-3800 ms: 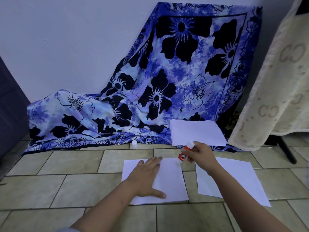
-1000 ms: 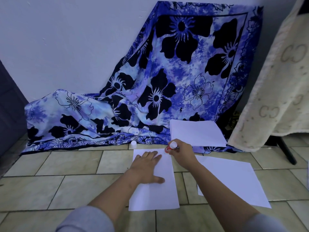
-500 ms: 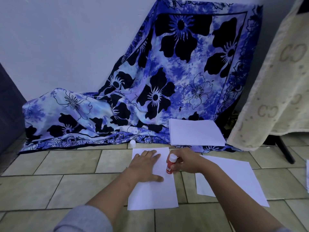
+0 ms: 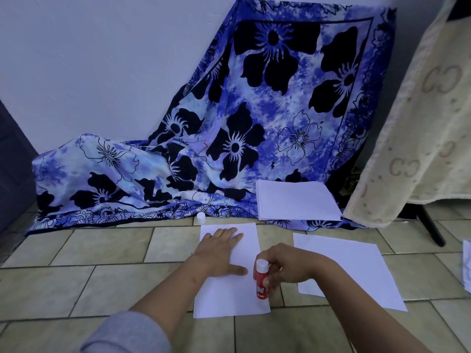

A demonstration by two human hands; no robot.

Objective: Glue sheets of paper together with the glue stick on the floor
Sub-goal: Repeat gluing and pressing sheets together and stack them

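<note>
A white sheet of paper (image 4: 237,299) lies lengthwise on the tiled floor in front of me. My left hand (image 4: 219,252) presses flat on its upper half, fingers straight. My right hand (image 4: 288,267) grips a red glue stick (image 4: 261,282) with a white end pointing up, its lower end down against the sheet's right edge. A second white sheet (image 4: 356,271) lies to the right on the floor. A small white cap (image 4: 200,218) stands on the floor beyond the first sheet.
A stack of white paper (image 4: 297,201) rests on the blue flowered cloth (image 4: 229,138) draped against the wall. A cream towel (image 4: 418,118) hangs at the right over a dark stand leg (image 4: 430,229). Another paper edge (image 4: 467,266) shows at far right.
My right hand has drawn the glue stick down the sheet's right edge, from the top corner to the lower half. Earlier the sheet was turned from crosswise to lengthwise. My left hand stays pressed.
</note>
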